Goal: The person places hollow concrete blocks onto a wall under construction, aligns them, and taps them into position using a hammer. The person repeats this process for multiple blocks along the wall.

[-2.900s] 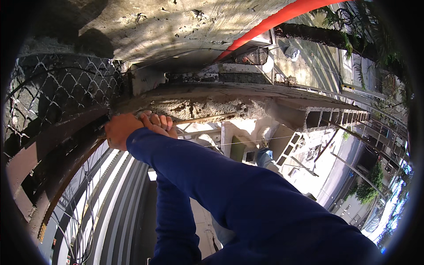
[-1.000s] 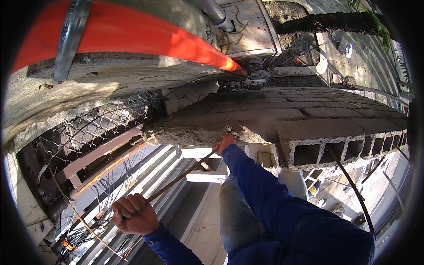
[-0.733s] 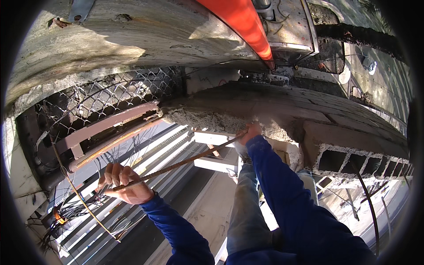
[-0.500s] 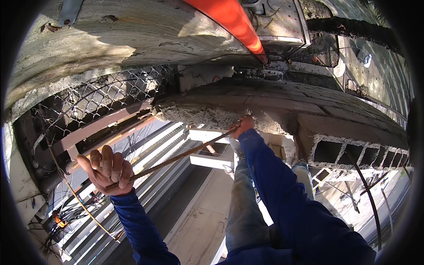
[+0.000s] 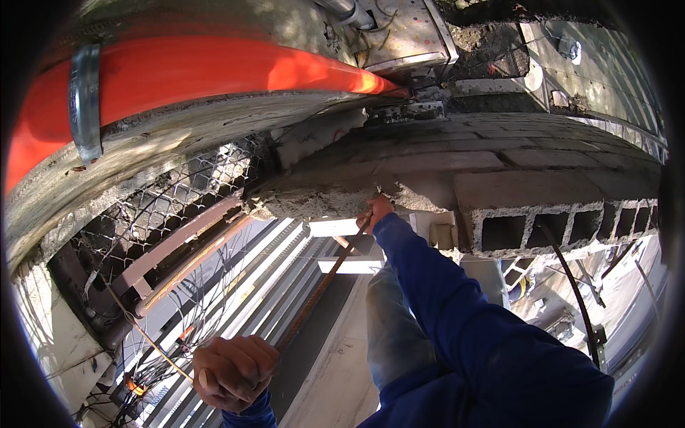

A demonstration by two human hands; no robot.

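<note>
A rusty rod (image 5: 316,294) slants between the person's two hands, its upper part at the edge of a block wall (image 5: 457,160) and its lower part running down to the left. The right hand (image 5: 378,211) is at the upper part, its fingers curled round the rod just beside the rough mortar edge (image 5: 314,203). The left hand (image 5: 235,371) is low and nearer the camera, its fingers clenched in a fist where the rod meets it; the rod's lower end is hidden there. Both arms wear blue sleeves (image 5: 471,314), and a leg in faded jeans (image 5: 399,332) shows beneath the right arm. To the right, hollow openings line the wall's near side, and a dark bent bar (image 5: 573,285) sticks out of one. On the left are chain-link mesh (image 5: 178,191), a brown metal frame (image 5: 182,241) and a thin tan rod (image 5: 158,349) near a tangle of cables (image 5: 153,367). Above, a metal strap (image 5: 85,103) crosses a red-orange pipe (image 5: 214,68). Long ribbed strips (image 5: 260,303) lie below the rusty rod
</note>
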